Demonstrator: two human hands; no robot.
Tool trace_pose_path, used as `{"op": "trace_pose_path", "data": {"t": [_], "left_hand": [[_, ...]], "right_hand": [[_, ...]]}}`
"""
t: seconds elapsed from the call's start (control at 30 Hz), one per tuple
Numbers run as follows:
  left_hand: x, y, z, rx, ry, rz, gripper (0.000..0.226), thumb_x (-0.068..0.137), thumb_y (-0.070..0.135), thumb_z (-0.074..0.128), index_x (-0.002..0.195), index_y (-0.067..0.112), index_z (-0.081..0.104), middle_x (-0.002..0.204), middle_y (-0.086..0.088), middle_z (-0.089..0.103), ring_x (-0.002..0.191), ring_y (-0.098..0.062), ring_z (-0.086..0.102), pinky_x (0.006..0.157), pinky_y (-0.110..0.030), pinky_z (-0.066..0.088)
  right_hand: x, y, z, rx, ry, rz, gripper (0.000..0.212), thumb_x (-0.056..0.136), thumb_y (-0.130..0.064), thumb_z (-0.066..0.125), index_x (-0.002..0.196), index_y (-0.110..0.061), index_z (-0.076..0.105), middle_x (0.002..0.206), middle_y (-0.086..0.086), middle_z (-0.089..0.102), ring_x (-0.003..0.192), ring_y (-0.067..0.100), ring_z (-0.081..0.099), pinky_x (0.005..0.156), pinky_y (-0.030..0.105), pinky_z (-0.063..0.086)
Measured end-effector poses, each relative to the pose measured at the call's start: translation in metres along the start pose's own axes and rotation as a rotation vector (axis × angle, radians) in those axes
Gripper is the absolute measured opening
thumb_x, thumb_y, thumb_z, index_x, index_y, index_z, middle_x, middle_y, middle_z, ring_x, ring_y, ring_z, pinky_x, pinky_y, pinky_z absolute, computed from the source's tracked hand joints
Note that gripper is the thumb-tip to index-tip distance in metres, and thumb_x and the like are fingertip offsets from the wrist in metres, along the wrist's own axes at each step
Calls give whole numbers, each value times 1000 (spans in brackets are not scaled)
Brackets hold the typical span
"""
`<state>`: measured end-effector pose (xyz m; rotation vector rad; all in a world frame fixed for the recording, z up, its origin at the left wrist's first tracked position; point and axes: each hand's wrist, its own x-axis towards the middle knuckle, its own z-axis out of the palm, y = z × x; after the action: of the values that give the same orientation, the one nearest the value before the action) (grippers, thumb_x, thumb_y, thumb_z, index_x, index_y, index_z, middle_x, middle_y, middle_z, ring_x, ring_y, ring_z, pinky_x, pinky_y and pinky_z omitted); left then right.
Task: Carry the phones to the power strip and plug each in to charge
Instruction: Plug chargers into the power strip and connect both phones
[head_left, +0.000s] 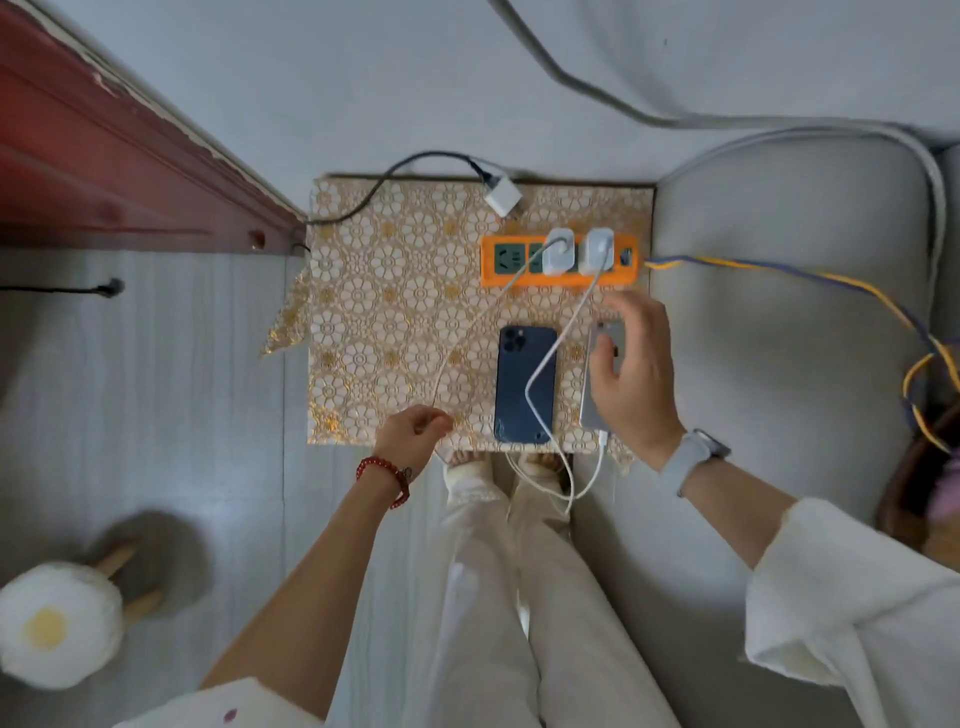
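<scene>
Two phones sit on the table (374, 291) on the near side of the orange power strip (561, 260). The blue phone (519, 384) lies back-up, just nearer than the strip; a white cable (545, 358) loops across it. The silver phone (597, 364) is right of it, with a cable running into its near end, so it looks plugged in.

Two white chargers (576, 252) are seated in the strip. A third (503, 197) lies loose beyond it.

Right hand (631, 374) hovers over the silver phone, fingers spread and relaxed; can't tell if it touches. Left hand (415, 434), at the table's near edge well left of the strip, pinches a thin cable.

Judgement: silver phone done, blue phone's plug-in is the step in hand. Next move: bring the cable end to the blue phone's near port and steady the phone while pushing in.
</scene>
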<state>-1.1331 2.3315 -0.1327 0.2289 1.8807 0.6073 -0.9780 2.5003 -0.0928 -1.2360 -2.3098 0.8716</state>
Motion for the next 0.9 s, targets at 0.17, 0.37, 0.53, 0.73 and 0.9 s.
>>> {"op": "trace_pose_path", "data": {"t": [0.17,0.37,0.53,0.73,0.9], "left_hand": [[-28,8,-5,-425,-137,-27,21,92,7,45,78,10,60,67,-3,66,65,-16,70,65,-31,60],[-42,48,-20,-805,-348,113,22,94,12,39,82,9,58,62,1,67,68,-16,70,62,-30,59],[-42,53,-26,-1059,-170,166,18,92,17,45,95,11,61,86,-1,72,89,-20,68,75,-33,57],[-65,42,17,-304,-371,194,52,84,-6,42,133,11,38,134,-2,48,123,-13,43,104,-32,34],[-82,53,33,-298,-403,217,21,92,5,43,91,13,62,87,-5,71,81,-11,69,77,-26,55]], "right_hand": [[-77,-18,4,176,-579,260,36,91,-5,43,127,-12,43,119,4,52,99,3,50,94,30,47],[-102,-32,16,220,-987,228,36,95,-21,39,132,-20,40,135,-1,49,123,9,44,105,26,33],[-65,-35,1,138,-802,311,26,98,-19,31,98,-9,54,96,9,67,67,17,63,53,16,45],[-4,-46,-38,1016,-534,607,21,96,-14,36,92,-9,56,78,6,74,61,21,66,54,25,47],[8,-45,-36,1181,-350,714,21,96,-18,40,103,-10,58,93,7,70,78,18,67,65,25,50]]}}
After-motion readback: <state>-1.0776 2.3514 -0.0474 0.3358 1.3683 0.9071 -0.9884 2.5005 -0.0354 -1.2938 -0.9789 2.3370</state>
